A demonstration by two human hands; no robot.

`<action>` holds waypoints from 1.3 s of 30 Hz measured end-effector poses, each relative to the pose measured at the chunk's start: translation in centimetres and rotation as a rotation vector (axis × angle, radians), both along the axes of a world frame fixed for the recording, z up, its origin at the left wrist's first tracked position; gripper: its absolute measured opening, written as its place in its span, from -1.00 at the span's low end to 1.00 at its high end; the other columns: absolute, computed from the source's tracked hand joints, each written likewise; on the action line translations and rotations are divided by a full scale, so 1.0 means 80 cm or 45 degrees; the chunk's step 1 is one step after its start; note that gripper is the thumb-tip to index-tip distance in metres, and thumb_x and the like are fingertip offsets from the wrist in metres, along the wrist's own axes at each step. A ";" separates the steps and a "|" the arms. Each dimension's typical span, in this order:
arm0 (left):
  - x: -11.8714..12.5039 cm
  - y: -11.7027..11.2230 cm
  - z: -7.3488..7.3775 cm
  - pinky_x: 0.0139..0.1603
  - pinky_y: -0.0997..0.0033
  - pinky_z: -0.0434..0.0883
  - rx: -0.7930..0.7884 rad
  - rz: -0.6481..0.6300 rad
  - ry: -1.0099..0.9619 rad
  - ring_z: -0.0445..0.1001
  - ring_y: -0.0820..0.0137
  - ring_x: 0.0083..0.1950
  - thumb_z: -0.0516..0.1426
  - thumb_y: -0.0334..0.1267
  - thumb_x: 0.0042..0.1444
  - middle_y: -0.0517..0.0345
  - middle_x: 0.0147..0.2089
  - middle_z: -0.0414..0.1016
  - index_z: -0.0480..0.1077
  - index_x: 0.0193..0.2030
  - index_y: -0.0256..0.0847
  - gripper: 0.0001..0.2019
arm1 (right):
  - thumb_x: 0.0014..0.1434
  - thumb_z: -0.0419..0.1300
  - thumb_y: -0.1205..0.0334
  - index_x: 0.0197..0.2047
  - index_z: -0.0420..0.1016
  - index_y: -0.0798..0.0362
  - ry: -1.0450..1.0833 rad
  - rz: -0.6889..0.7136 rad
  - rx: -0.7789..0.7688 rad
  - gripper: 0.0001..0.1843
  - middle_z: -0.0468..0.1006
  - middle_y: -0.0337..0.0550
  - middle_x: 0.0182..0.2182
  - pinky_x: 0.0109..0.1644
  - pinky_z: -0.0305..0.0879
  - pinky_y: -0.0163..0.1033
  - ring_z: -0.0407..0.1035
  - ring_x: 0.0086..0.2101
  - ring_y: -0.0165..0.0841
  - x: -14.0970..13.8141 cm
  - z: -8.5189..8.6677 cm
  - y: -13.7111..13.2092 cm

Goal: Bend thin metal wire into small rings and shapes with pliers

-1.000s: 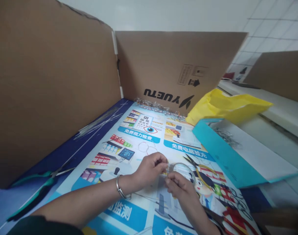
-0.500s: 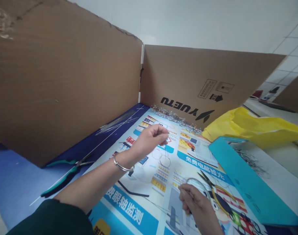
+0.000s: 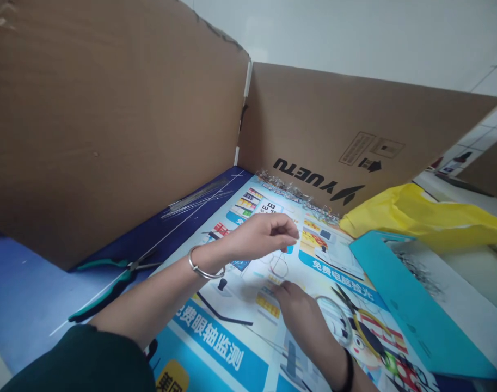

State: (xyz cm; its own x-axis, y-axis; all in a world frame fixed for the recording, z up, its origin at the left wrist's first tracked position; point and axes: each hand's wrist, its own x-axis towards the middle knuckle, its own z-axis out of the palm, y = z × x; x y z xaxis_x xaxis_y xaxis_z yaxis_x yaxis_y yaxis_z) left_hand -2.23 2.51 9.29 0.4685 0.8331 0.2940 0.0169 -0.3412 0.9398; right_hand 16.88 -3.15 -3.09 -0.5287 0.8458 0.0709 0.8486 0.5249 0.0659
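Observation:
My left hand, a silver bangle at its wrist, is raised over the printed sheet with thumb and fingers pinched together. Whatever lies in that pinch is too fine to make out. Just below it shows a thin wire-like ring; I cannot tell whether it hangs from the hand or lies on the sheet. My right hand is closed beneath the left one, its fingertips turned down near that ring and mostly hidden. Beside the right hand lies a coil of thin wire. Yellow-handled scissors rest right of it.
Green-handled pliers lie at left near thin wire lengths. Cardboard panels stand at left and back, with tangled clear bits along the back edge. A turquoise box holding small wire pieces and a yellow bag are at right.
My right hand has moved up and left, towards the ring below my left hand. My left hand has shifted right and slightly down. The camera view has tilted a little.

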 end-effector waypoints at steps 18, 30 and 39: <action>0.042 0.015 -0.079 -0.38 0.48 0.31 -0.346 -0.200 0.102 0.40 0.48 -0.43 0.12 -0.32 0.00 0.25 -0.50 0.37 0.34 -0.40 -0.26 -0.94 | 0.20 -0.03 0.46 -0.25 0.49 0.11 0.587 -0.163 -0.180 -0.73 0.51 -0.03 -0.30 -0.11 0.24 -0.15 0.35 -0.21 -0.23 0.016 0.022 -0.005; 0.071 -0.016 -0.089 -0.37 0.47 0.20 -0.284 -0.151 0.204 0.24 0.48 -0.42 0.13 -0.27 -0.02 0.28 -0.49 0.28 0.31 -0.46 -0.25 -0.89 | 0.09 0.09 0.25 -0.43 0.39 0.09 1.549 -0.492 -0.585 -0.88 0.42 -0.30 -0.60 -0.49 0.23 -0.41 0.30 -0.58 -0.49 0.025 0.021 -0.019; 0.081 -0.034 -0.100 -0.34 0.45 0.22 -0.388 -0.210 0.229 0.27 0.43 -0.38 0.20 -0.12 -0.04 0.23 -0.46 0.33 0.34 -0.47 -0.24 -0.78 | -0.01 0.16 0.28 -0.50 0.38 0.09 1.755 -0.481 -0.657 -0.92 0.36 -0.35 -0.64 -0.52 0.16 -0.41 0.23 -0.60 -0.52 0.040 0.026 -0.042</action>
State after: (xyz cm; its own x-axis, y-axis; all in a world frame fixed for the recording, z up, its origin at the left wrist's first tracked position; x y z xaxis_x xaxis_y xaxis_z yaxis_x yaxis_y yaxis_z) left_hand 4.28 -0.19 1.27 0.6247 0.7789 -0.0547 0.1590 -0.0584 0.9855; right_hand 20.12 -6.49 -1.01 -0.0522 0.9984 -0.0232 0.1785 -0.0135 -0.9839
